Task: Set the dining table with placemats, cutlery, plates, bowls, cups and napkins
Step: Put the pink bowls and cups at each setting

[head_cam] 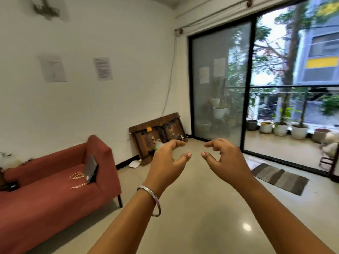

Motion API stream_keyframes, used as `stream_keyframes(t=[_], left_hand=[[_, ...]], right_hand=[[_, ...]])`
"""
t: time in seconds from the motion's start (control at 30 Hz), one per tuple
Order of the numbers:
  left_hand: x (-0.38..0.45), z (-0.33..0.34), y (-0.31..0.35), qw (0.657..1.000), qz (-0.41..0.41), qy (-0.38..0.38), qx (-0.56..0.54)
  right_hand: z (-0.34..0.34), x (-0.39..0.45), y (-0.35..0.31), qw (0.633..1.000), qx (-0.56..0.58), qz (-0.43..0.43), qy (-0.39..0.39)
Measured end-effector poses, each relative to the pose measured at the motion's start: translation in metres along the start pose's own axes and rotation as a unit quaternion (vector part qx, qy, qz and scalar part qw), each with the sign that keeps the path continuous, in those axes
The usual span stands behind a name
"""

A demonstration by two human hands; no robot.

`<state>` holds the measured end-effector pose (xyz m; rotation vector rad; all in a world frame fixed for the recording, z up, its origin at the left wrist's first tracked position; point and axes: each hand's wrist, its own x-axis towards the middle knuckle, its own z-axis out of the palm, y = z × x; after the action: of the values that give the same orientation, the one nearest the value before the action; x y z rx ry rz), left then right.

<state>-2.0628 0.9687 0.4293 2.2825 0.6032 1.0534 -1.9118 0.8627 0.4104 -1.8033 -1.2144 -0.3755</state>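
Two hands are raised in mid-air with nothing plainly held; the left hand (167,156) has its fingers loosely curled and thumb apart from them, and the right hand (222,155) mirrors it just beside, thumb tips near but not touching; a silver bangle (154,200) hangs on the left wrist. None of the table settings, nor any dining table, is in view; beyond the left hand a folded wooden table (157,133) leans against the wall, and to its left stands a red sofa (55,180). Judging from the task alone, plates, bowls and cups will be stiff, smooth and breakable, best gripped by rim or body; placemats and napkins light and limp, best pinched at an edge. A blurred greenish patch (158,144) behind the left fingers is too smeared to identify.
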Motion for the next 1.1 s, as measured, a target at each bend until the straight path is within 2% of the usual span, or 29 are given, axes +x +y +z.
stream_keyframes(t=[0.13,0.3,0.47,0.6,0.77,1.0,1.1], left_hand=[[0.074,0.067,-0.030,0.997,0.019,-0.069,-0.024],[0.135,0.190,-0.041,0.980,0.048,-0.181,-0.074],[0.188,0.332,-0.022,0.950,0.048,-0.262,-0.159],[0.239,0.432,0.006,0.924,0.083,-0.331,-0.174],[0.324,0.549,0.049,0.916,0.119,-0.331,-0.193],[0.398,0.699,0.084,0.888,0.109,-0.385,-0.227],[0.427,0.768,0.096,0.879,0.124,-0.400,-0.229]], right_hand=[[0.010,0.038,0.058,0.996,-0.017,0.078,0.043],[-0.005,0.058,0.155,0.980,-0.090,0.165,0.069],[-0.047,0.069,0.275,0.955,-0.152,0.238,0.090],[-0.085,0.086,0.366,0.936,-0.174,0.285,0.109],[-0.142,0.138,0.477,0.918,-0.193,0.326,0.116],[-0.177,0.184,0.600,0.899,-0.223,0.361,0.107],[-0.192,0.196,0.661,0.888,-0.228,0.378,0.131]])
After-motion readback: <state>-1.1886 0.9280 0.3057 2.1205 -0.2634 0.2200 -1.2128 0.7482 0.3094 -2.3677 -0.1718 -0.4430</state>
